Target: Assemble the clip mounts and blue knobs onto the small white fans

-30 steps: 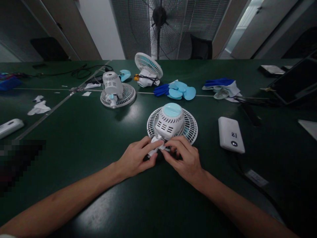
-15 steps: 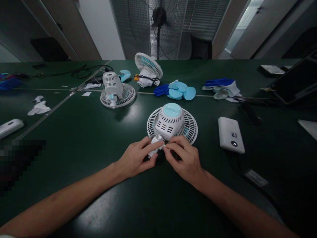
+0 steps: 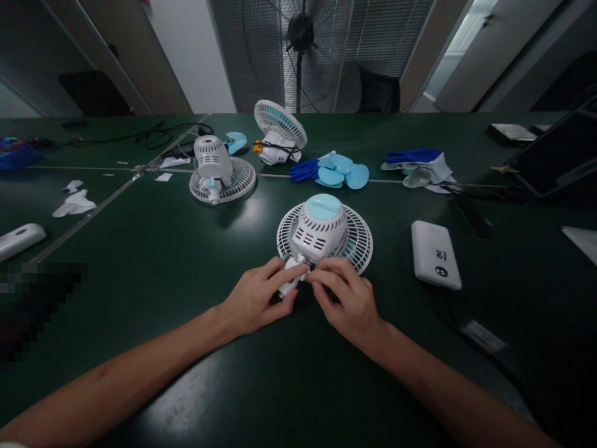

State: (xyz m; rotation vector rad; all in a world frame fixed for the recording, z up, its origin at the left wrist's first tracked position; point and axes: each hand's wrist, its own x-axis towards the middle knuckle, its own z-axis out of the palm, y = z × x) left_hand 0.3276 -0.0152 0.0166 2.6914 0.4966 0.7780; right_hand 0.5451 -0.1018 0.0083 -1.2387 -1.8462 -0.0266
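A white fan (image 3: pixel 317 236) with a light-blue round cap lies grille-down on the dark green table, in front of me. At its near side is a small white part (image 3: pixel 290 285), partly covered by my fingers. My left hand (image 3: pixel 263 292) grips this white part, thumb below and index finger across its top. Close against its right side, my right hand (image 3: pixel 347 298) has thumb and fingertips pinched together. Whatever lies between those fingertips is too small and hidden to make out.
Two more white fans (image 3: pixel 219 174) (image 3: pixel 280 134) stand farther back, with light-blue blades (image 3: pixel 342 171) and blue gloves (image 3: pixel 305 169) near them. A white power bank (image 3: pixel 435 254) lies at right. Paper scraps (image 3: pixel 74 203) and a white device (image 3: pixel 21 241) are at left.
The fingertips of my right hand have shifted slightly to the left along the white part. My left hand has stayed in place on it.
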